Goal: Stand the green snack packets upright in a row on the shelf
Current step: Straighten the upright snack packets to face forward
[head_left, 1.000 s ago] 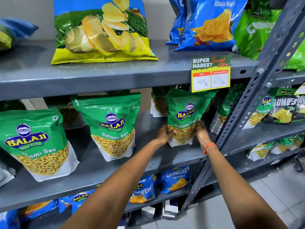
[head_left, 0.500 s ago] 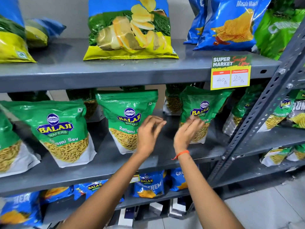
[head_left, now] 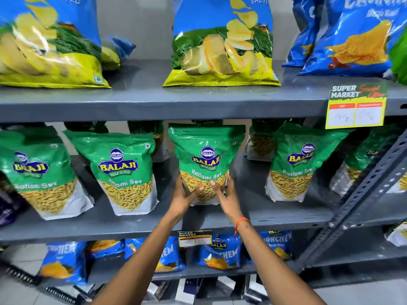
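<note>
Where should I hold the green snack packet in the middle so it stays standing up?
Hold the middle green packet low down, at its fat bottom part, one hand on each side, reaching in from the front. That is how the left hand and right hand cup it now. The bottom is wide and full, so it probably steadies better than the thin floppy top.

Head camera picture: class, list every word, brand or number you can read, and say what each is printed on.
"BALAJI WAFERS", "Ratlami Sev": green packet held by both hands.
"BALAJI WAFERS": green packet to its left.
"SUPER MARKET", "40": yellow price tag; second price blurred.
"SUPER MARKET": lower shelf tag; rest too small.
"BALAJI": blue packet on the bottom shelf.
Top-shelf chip bags: text cut off or blurred.
</note>
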{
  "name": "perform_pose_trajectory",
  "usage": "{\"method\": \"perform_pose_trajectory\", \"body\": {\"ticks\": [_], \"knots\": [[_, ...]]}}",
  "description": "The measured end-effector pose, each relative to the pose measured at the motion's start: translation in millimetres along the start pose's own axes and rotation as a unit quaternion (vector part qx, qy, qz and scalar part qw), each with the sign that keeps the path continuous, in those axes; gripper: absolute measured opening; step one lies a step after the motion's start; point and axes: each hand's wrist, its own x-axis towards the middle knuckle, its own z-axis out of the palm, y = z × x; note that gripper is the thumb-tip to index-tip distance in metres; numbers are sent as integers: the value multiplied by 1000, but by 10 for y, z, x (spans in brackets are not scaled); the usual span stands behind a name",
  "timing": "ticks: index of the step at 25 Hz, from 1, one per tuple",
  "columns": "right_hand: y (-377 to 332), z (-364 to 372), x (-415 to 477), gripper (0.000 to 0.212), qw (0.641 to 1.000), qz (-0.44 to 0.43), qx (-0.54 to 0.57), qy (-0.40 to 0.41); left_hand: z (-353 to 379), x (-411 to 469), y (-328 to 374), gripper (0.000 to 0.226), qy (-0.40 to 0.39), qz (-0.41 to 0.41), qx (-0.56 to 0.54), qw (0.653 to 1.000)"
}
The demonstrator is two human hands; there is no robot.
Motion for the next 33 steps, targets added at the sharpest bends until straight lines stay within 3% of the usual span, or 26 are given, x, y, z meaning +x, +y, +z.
{"method": "perform_pose_trajectory", "body": {"ticks": [3, 7, 10, 12, 13, 15, 17, 19, 21, 23, 25, 28, 33], "knots": [[4, -105, -19, 59, 999, -3, 17, 38, 174, 10, 67, 67, -25, -18, -16, 999], [-26, -207, -83, 76, 998, 6, -32, 61, 274, 27, 23, 80, -33, -44, -11, 998], [-148, -87, -137, 95, 972, -37, -110, 206, 184, -90, 56, 91, 35, -22, 76, 996], [-336, 110, -209, 77, 943, -141, -119, 277, 63, -192, 121, 61, 121, 49, 115, 985], [-418, 231, -228, 65, 935, -195, -116, 271, -20, -227, 168, 40, 160, 98, 131, 973], [-583, 521, -237, 51, 930, -268, -120, 222, -240, -274, 296, 20, 216, 176, 162, 947], [-701, 830, -201, 37, 929, -293, -138, 179, -507, -289, 379, 22, 278, 209, 189, 918], [-759, 1143, -158, 27, 941, -281, -132, 134, -835, -286, 364, 39, 368, 191, 237, 878], [-628, 1345, -71, 34, 973, -194, -118, 52, -1110, -308, 291, 68, 421, 139, 248, 861], [-460, 1550, -5, 67, 988, -78, -116, -66, -1417, -364, 115, 98, 405, 90, 224, 882], [-286, 1683, 17, 83, 983, -14, -103, -150, -1605, -407, -92, 113, 314, 55, 160, 934], [-155, 1749, -15, 74, 976, 31, -75, -200, -1679, -389, -277, 97, 207, 5, 44, 977], [-35, 1679, 115, 65, 977, 62, -85, -183, -1575, -285, -297, 81, 195, -13, 9, 981]]}}
